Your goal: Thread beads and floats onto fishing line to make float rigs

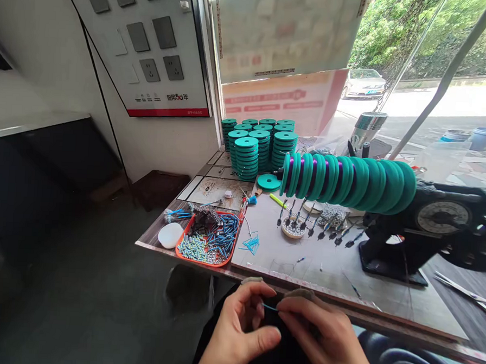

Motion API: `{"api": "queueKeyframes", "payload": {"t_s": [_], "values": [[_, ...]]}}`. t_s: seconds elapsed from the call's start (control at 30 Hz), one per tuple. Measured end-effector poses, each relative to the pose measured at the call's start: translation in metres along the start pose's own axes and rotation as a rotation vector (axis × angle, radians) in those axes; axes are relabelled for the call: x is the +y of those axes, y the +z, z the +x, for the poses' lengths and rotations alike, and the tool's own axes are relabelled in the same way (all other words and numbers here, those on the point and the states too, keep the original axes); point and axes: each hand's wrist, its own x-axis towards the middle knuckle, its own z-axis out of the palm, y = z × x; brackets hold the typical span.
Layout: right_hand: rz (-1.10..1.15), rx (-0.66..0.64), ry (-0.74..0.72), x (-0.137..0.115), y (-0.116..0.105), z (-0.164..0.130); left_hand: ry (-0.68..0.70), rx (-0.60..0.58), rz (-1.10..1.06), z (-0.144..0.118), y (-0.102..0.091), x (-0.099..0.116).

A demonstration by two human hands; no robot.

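A short, thin blue tube (269, 307) spans the gap between my two hands, just below the table's front edge. My right hand (322, 330) is closed, pinching the tube's right end between thumb and forefinger. The fingers of my left hand (243, 326) curl at the other end, with the thumb held apart below. Finger covers show on both hands. On the board ahead lies a small pile of blue tubes (251, 244). An orange tray (235, 247) to the left holds blue, green and dark small parts.
Green foam spools (349, 182) sit on the shaft of a black winding machine (398, 255) at right. More stacked spools (246, 158) stand at the back. A round dish of beads (292, 228), a white lid (170, 236) and scissors (465, 291) lie on the table.
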Motion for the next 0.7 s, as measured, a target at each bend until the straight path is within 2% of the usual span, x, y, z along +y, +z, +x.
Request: {"api": "queueKeyframes", "payload": {"t_s": [0.07, 0.13, 0.27, 0.4, 0.57, 0.7], "values": [[-0.207, -0.002, -0.127, 0.002, -0.005, -0.001, 0.077, -0.088, 0.369, -0.002, -0.010, 0.014], [-0.421, -0.007, -0.266, 0.001, -0.009, 0.000, 0.129, -0.128, 0.641, -0.003, -0.015, 0.027], [-0.619, 0.016, -0.450, -0.004, -0.009, 0.002, 0.161, -0.195, 0.933, -0.001, -0.012, 0.040], [-0.605, 0.037, -0.477, -0.004, -0.002, 0.001, 0.130, -0.213, 0.986, 0.000, -0.007, 0.039], [-0.594, -0.092, -0.354, -0.005, -0.003, -0.002, 0.053, -0.200, 0.920, -0.002, -0.010, 0.038], [-0.591, -0.134, -0.342, -0.007, -0.006, -0.002, 0.054, -0.212, 0.854, -0.002, -0.011, 0.038]]}}
